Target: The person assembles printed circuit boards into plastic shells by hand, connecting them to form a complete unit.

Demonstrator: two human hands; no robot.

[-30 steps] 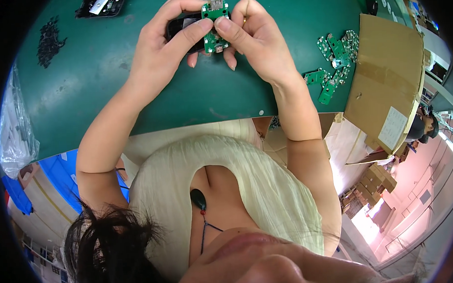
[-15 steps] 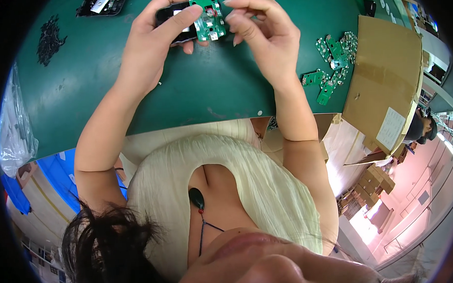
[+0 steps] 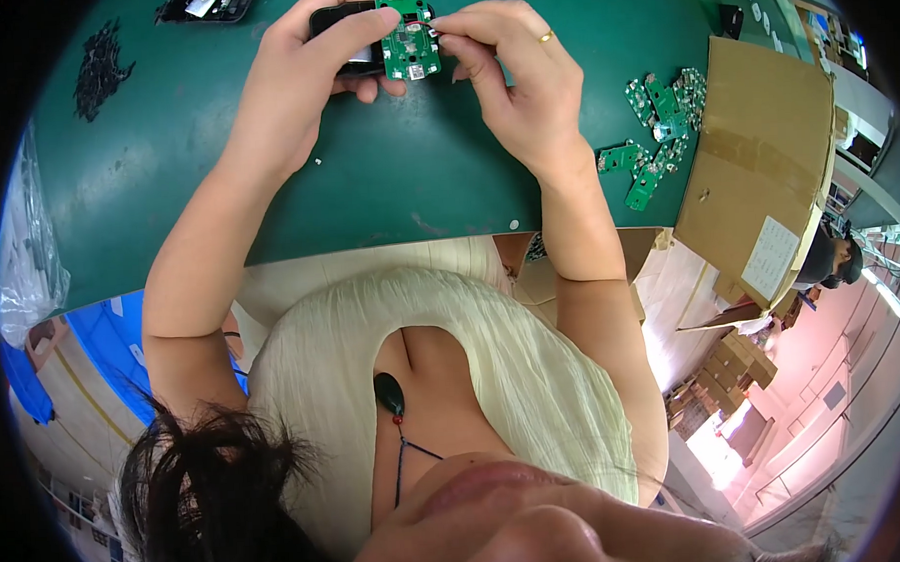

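My left hand [image 3: 299,83] is wrapped around a black plastic casing [image 3: 334,17], its thumb pressed onto a green circuit board [image 3: 412,56]. The board lies at the casing's right side, face up, with small silvery parts on it. At the board's right edge my right hand [image 3: 533,95] pinches a thin wire [image 3: 427,24] between thumb and forefinger; the other fingers curl inward. How the wire joins the board is too small to tell.
On the green tabletop [image 3: 387,174] several circuit boards [image 3: 649,160] lie at the right, beside a cardboard box [image 3: 762,141]. A pile of thin black pieces [image 3: 101,70] and another black casing [image 3: 207,4] sit at the far left. Clear plastic [image 3: 28,246] hangs at the left edge.
My right hand has moved left to the board, and its thumb and forefinger have closed on the wire. The board has shifted slightly left in my left hand.
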